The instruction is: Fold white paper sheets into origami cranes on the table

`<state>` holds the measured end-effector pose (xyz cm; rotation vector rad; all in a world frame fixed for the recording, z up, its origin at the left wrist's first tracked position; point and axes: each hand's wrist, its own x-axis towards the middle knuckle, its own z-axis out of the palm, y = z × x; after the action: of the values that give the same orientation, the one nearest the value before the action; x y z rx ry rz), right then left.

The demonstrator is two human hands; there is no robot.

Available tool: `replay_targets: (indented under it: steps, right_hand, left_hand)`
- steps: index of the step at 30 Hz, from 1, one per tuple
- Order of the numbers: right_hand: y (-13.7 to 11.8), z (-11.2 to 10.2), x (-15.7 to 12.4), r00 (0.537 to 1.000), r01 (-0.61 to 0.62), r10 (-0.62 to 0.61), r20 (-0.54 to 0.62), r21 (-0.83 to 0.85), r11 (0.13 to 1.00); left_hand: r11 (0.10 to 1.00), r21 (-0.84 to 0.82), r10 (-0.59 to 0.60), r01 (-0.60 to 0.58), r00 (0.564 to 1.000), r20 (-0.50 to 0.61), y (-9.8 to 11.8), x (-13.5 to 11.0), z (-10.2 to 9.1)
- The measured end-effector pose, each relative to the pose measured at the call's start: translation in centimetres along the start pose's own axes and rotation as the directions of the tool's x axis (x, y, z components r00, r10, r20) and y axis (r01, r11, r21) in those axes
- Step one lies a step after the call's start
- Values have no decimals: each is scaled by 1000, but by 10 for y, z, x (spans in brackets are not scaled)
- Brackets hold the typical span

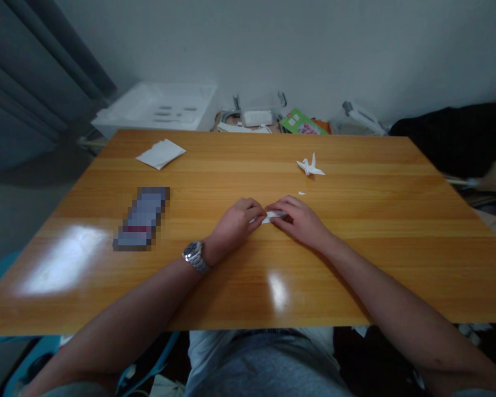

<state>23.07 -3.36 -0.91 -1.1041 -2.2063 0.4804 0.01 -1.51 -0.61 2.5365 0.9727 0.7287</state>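
Observation:
A small folded piece of white paper (pixel 273 215) is held between my two hands, low over the middle of the table. My left hand (pixel 240 221), with a metal watch (pixel 195 256) on its wrist, pinches the paper's left end. At the other end, the fingers of my right hand (pixel 300 220) are closed on it. Fingers hide much of the paper, so its full shape does not show. Beyond my right hand stands a white paper crane (pixel 310 165), and a tiny paper scrap (pixel 301 193) lies between them.
White paper sheets (pixel 161 153) lie at the wooden table's (pixel 231 171) far left. Nearer is a pixelated, phone-like rectangle (pixel 144 218). Behind the table's back edge are a white plastic tub (pixel 161 107), a green booklet (pixel 300 121) and, at right, black cloth (pixel 450 132).

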Motion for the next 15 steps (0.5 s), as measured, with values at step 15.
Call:
replay_targets:
  steps: [15]
  right_hand:
    - [2, 3, 1, 1000, -17, 17, -5, -38, 999]
  left_hand:
    - [999, 2, -37, 37, 999, 11, 2, -1, 2]
